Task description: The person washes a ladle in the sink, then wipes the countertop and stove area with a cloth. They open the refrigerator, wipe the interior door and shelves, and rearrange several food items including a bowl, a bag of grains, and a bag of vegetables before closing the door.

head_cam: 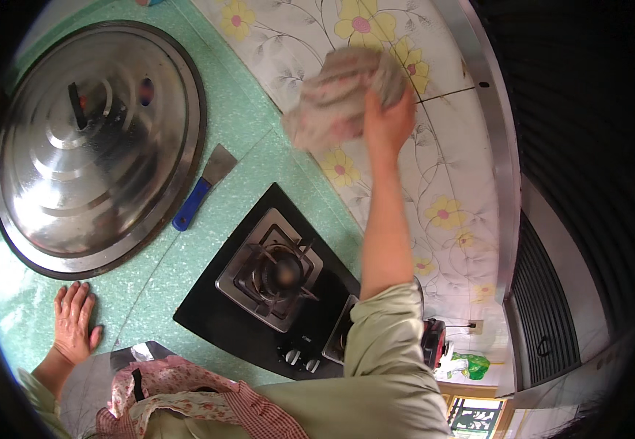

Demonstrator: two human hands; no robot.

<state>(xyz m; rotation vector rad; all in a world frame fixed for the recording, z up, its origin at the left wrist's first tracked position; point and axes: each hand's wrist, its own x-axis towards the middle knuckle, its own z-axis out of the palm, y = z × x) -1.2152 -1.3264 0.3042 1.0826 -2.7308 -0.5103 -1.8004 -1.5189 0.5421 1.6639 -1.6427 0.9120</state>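
My right hand (393, 118) is raised at the end of an outstretched arm and grips a crumpled cloth (331, 101), pale with reddish marks. The cloth is blurred and lies over the flower-patterned wall tiles (443, 153); firm contact cannot be made out. My left hand (74, 324) rests palm down on the green speckled countertop (147, 258), fingers spread, just below the rim of a large domed metal lid (103, 164). Nothing shows in that hand. A scraper with a blue handle (192, 204) lies between the lid and the gas stove.
A black gas stove (213, 313) with a metal burner grate (279, 274) stands under my right arm. A range hood (548, 307) borders the wall on the right. Beyond my elbow are a red appliance (432, 343), a wall socket (476, 327) and a green plastic bag (476, 366).
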